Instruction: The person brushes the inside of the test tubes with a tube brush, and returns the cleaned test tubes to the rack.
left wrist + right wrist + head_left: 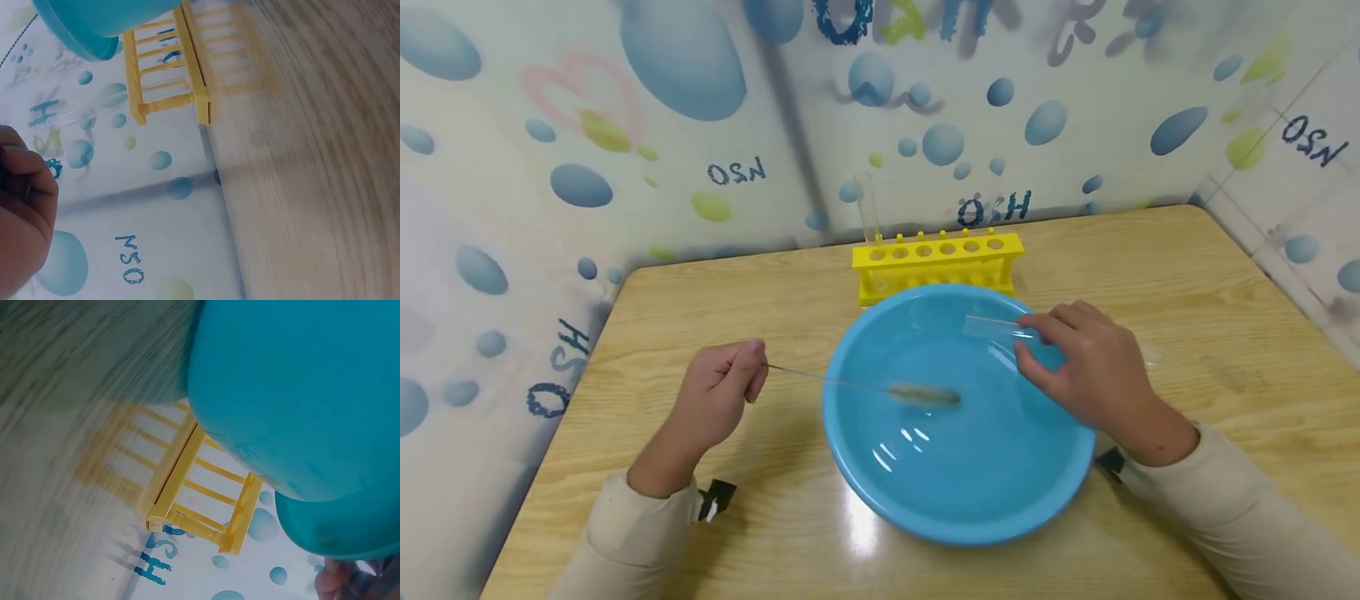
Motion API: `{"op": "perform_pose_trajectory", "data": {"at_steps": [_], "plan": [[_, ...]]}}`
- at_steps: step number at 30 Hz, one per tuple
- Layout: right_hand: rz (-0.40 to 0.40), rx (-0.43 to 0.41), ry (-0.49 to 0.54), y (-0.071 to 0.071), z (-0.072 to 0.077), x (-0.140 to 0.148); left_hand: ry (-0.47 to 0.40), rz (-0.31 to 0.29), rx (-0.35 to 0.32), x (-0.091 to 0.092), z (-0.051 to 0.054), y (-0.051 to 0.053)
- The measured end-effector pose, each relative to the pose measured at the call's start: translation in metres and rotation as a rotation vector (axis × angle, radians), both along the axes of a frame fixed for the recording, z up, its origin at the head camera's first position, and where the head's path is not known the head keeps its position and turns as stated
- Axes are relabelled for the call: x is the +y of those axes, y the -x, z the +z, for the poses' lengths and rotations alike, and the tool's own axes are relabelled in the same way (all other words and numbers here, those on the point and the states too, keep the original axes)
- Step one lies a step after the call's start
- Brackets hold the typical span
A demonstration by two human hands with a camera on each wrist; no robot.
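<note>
My left hand (722, 392) grips the thin wire handle of a test tube brush (925, 394), left of the blue basin (958, 532). The brush's bristles are blurred and hang over the middle of the basin. Above the basin's right side, my right hand (1086, 367) pinches a clear glass test tube (992, 327) near one end; the tube points left. In the left wrist view, the curled left hand (28, 206) shows at the edge. Only some fingers of the right hand (337, 578) appear in the right wrist view, below the basin's rim.
Behind the basin stands a yellow test tube rack (936, 250), with one clear test tube (867, 208) upright in its leftmost hole. All this rests on a wooden table (760, 533) against a wall (700, 150) patterned with blue drops. A wet mark (1228, 371) lies at right.
</note>
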State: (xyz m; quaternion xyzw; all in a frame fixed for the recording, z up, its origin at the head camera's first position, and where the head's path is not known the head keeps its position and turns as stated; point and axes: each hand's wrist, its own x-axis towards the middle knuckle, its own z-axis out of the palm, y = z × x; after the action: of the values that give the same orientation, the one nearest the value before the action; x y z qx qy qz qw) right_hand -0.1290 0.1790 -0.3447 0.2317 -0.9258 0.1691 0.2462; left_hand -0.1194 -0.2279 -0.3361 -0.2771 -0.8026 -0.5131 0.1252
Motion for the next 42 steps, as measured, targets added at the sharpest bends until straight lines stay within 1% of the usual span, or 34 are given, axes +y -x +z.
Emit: {"op": "perform_pose_trajectory", "data": {"at_steps": [3,5,8,10,12,14,22,25,28,31,32,38,40,42], "plan": [[0.001,-0.021,0.000,0.000,-0.001,0.000,-0.121,-0.035,-0.027,-0.004,0.000,0.002],[0.005,-0.025,-0.008,0.001,-0.001,0.001,-0.184,-0.050,-0.044,-0.005,0.001,0.004],[0.025,-0.015,-0.008,0.002,-0.001,0.002,-0.250,-0.070,-0.042,-0.007,0.004,0.007],[0.038,-0.007,-0.004,0.003,0.000,0.002,-0.301,-0.096,-0.036,-0.009,0.005,0.009],[0.055,-0.002,0.009,0.003,0.000,0.003,-0.356,-0.129,-0.040,-0.009,0.006,0.010],[0.064,0.000,0.014,0.004,0.000,0.003,-0.410,-0.147,-0.058,-0.010,0.006,0.010],[0.101,0.007,0.026,0.006,0.003,0.003,-0.578,-0.175,-0.132,-0.014,0.007,0.012],[0.107,-0.003,0.021,0.005,0.003,0.004,-0.620,-0.182,-0.164,-0.016,0.006,0.013],[0.120,-0.002,0.021,0.004,0.001,0.006,-0.632,-0.160,-0.198,-0.016,0.004,0.014],[0.142,0.018,0.032,0.005,0.000,0.007,-0.614,-0.122,-0.223,-0.016,0.000,0.016],[0.150,0.026,0.036,0.005,-0.001,0.007,-0.611,-0.118,-0.229,-0.016,-0.001,0.017],[0.185,0.050,0.038,0.006,-0.003,0.007,-0.567,-0.069,-0.258,-0.015,-0.008,0.017],[0.190,0.053,0.031,0.006,-0.003,0.007,-0.551,-0.041,-0.264,-0.014,-0.009,0.016],[0.196,0.058,0.029,0.006,-0.004,0.007,-0.552,-0.026,-0.266,-0.013,-0.009,0.016]]}}
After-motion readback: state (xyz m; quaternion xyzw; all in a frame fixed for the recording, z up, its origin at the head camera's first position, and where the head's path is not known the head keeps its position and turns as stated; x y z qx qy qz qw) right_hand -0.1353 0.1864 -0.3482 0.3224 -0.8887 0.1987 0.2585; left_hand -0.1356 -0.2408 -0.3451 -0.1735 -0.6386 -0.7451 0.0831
